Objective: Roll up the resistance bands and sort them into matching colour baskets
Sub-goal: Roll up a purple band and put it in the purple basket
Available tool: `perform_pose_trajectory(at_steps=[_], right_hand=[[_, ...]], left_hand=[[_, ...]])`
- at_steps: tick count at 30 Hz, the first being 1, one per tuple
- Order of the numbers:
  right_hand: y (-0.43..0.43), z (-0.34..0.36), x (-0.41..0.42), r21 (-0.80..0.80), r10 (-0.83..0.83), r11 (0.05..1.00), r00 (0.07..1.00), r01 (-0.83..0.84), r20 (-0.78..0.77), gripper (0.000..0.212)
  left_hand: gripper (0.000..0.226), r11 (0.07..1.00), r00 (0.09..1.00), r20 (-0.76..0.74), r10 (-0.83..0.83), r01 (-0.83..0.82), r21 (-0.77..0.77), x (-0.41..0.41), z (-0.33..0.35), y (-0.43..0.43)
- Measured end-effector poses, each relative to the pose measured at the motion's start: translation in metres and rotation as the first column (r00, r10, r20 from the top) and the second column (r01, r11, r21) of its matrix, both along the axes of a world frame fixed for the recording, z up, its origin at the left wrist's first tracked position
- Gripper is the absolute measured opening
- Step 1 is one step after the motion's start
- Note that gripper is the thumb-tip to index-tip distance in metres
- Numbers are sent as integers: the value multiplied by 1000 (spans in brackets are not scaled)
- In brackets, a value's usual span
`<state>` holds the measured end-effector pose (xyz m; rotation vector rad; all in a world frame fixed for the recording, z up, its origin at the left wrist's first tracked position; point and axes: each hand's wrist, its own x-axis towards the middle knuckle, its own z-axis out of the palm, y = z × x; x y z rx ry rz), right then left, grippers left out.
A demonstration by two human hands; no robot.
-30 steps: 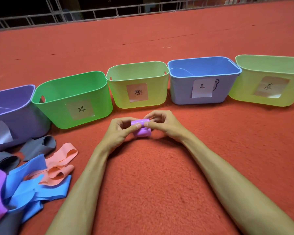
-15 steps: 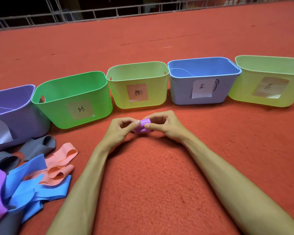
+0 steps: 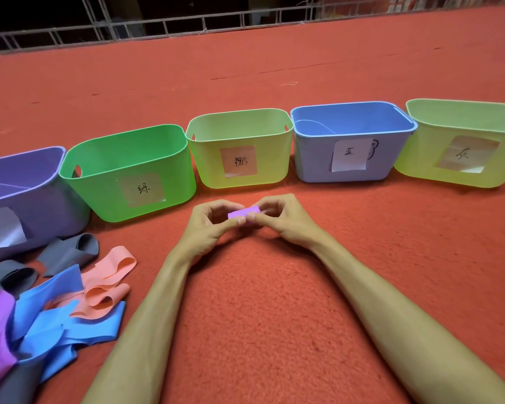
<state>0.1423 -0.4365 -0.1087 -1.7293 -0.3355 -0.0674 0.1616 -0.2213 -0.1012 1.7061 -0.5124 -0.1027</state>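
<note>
You are at the end of the rolling step. The purple band [image 3: 243, 213] is a small tight roll between your left hand [image 3: 213, 225] and right hand [image 3: 280, 220], held just above the red floor [image 3: 260, 316] and near the yellow-green basket [image 3: 207, 167]. The fingers [image 3: 234, 221] of both hands are curled in and pinch the roll, with the thumbs almost touching on its near face. A second ago the roll was fatter, with a loose flap hanging under it. Now the flap is wound in and your thumbs have drawn together. Next, I judge, one hand must keep the roll pinched so it does not spring open, then carry it far left, past the green basket [image 3: 99, 182], to the purple basket [image 3: 50, 211]. The loose bands [image 3: 56, 322] wait at your left.
</note>
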Motion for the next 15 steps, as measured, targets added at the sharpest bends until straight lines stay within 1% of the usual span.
perform_pose_trajectory(at_steps=[4, 6, 9, 12, 15], right_hand=[[-3, 2, -1, 19, 34, 999, 999, -34, 24, 19], [-5, 3, -2, 38, 46, 998, 998, -47, 39, 22], [-5, 3, -2, 46, 45, 998, 997, -47, 59, 25], [-1, 3, -4, 33, -7, 999, 998, 4, 69, 26], [2, 3, -6, -22, -62, 998, 993, 65, 104, 27]], left_hand=[[29, 999, 1000, 7, -12, 11, 44, 0, 0, -3], [22, 996, 999, 2, -36, 36, 76, 0, 1, -4], [16, 997, 999, -5, -40, 40, 64, -1, 1, -2], [18, 999, 1000, -15, -19, 20, 35, -1, 2, -2], [19, 1000, 999, -42, -6, 6, 7, -2, 0, -1]])
